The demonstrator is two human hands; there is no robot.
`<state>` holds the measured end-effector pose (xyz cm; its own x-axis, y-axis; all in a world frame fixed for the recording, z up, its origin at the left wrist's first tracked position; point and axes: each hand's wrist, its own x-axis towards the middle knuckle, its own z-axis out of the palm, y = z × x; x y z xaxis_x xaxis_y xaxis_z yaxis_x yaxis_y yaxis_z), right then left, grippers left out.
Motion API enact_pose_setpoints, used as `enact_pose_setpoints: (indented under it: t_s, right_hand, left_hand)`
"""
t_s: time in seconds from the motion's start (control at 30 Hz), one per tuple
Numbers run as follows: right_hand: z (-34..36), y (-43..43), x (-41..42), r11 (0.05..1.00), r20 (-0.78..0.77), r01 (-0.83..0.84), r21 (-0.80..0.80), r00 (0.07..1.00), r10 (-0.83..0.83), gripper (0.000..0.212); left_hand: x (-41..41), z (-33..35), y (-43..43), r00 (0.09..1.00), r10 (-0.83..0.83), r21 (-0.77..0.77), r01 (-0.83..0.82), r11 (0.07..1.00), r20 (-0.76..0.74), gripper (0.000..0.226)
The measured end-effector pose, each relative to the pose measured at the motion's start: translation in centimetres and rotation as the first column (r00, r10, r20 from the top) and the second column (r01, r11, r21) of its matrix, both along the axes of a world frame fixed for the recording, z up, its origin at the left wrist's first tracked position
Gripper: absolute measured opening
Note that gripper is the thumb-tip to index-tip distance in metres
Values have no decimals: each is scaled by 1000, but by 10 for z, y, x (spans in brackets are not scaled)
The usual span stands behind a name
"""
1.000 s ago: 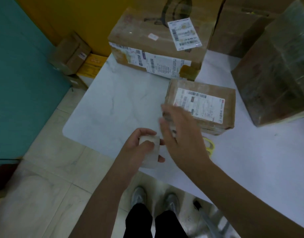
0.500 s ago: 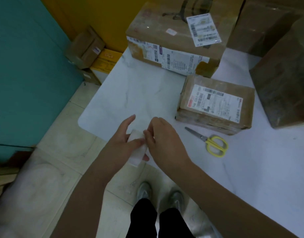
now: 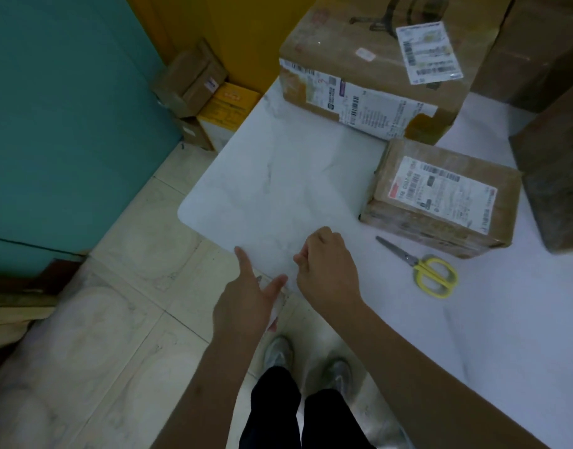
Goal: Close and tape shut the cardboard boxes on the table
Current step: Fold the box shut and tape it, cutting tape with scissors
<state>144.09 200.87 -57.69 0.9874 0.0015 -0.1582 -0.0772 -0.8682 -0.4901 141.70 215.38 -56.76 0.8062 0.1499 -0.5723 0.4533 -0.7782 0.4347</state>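
My left hand [image 3: 246, 299] grips a pale tape roll [image 3: 276, 307] over the table's near edge; only a sliver of the roll shows past my palm, and the index finger points out. My right hand [image 3: 327, 270] hovers just to its right, fingertips pinched on the tape end, which is clear and hard to make out. A small closed cardboard box [image 3: 440, 218] with a white label lies on the white table [image 3: 278, 189], right of my hands. A larger labelled box [image 3: 353, 59] stands behind it.
Yellow-handled scissors [image 3: 421, 267] lie in front of the small box. A dark wrapped box [image 3: 557, 176] stands at the right edge, another brown box [image 3: 537, 43] at the back right. Small boxes [image 3: 194, 79] and a yellow carton [image 3: 226, 105] sit on the floor, left of the table.
My right hand came back from the small box to the roll, pinched at it, and now draws a little away to the right. The view shifted left, uncovering the scissors.
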Motion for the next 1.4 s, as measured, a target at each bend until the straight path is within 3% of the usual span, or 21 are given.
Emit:
enact_pose_setpoints:
  t_s: [0.07,0.27,0.33,0.37,0.43,0.53,0.7,0.8,0.83,0.9,0.97,1.03,1.07,1.1,1.17,1.2,1.3,1.4]
  right_hand:
    - [-10,-3,1,996,84,-66,-64,994,71,14]
    - [-25,-7,5,972,229,-141,-187,956,183,18]
    - [-30,-11,6,968,230,-137,-209,955,185,27]
    - [-33,-13,6,970,225,-123,-210,959,170,33]
    - [-37,-15,5,973,238,-100,-208,960,150,36]
    - [-37,-15,2,978,272,-85,-189,953,135,24]
    - [-24,-24,-4,993,231,-87,83,971,65,36]
    - [7,-44,-9,987,403,-107,122,914,49,26]
    - [19,-56,-11,991,480,-96,97,877,38,24]
    - [45,-89,-10,999,595,12,34,803,-30,19]
    - [62,-129,-5,976,613,212,-48,778,-138,24]
    - [57,-171,-2,904,492,395,-164,827,-272,45]
    - [51,-188,-3,893,392,421,-159,857,-334,55]
    - [43,-201,-4,908,273,416,-55,881,-388,63]
    - [33,-212,-5,860,53,430,276,886,-460,67]
    - [33,-212,-6,819,-11,440,368,883,-469,68]
    - [54,-208,-6,769,-73,464,439,872,-485,78]
    - [89,-212,-20,692,-148,490,529,857,-494,103]
  left_hand:
    - [0,-12,1,999,1,12,-1,1000,55,98]
    - [-4,-26,5,984,140,-191,-117,975,112,108]
    - [-5,-28,5,967,95,-41,-88,995,238,105]
    - [-6,-31,5,944,28,84,-58,995,328,98]
    - [-4,-23,-5,868,-145,213,46,976,475,63]
    - [9,-16,-27,800,-379,202,321,925,465,11]
    - [34,-18,-50,805,-519,346,417,840,290,20]
    - [45,-11,-51,829,-517,224,473,852,212,20]
    - [50,-4,-55,817,-517,140,497,856,257,18]
    - [62,17,-72,720,-475,35,533,846,506,20]
    - [77,43,-99,581,-447,34,584,811,680,49]
    - [95,56,-127,531,-536,94,646,757,656,83]
    - [104,55,-138,543,-586,117,666,737,601,99]
    - [111,52,-147,572,-616,100,684,723,542,112]
    - [119,37,-159,688,-587,-66,671,739,427,127]
    - [118,31,-162,749,-551,-177,638,749,368,130]
    - [109,39,-165,882,-391,-458,471,754,264,138]
    - [95,77,-161,951,-202,-483,293,825,232,124]
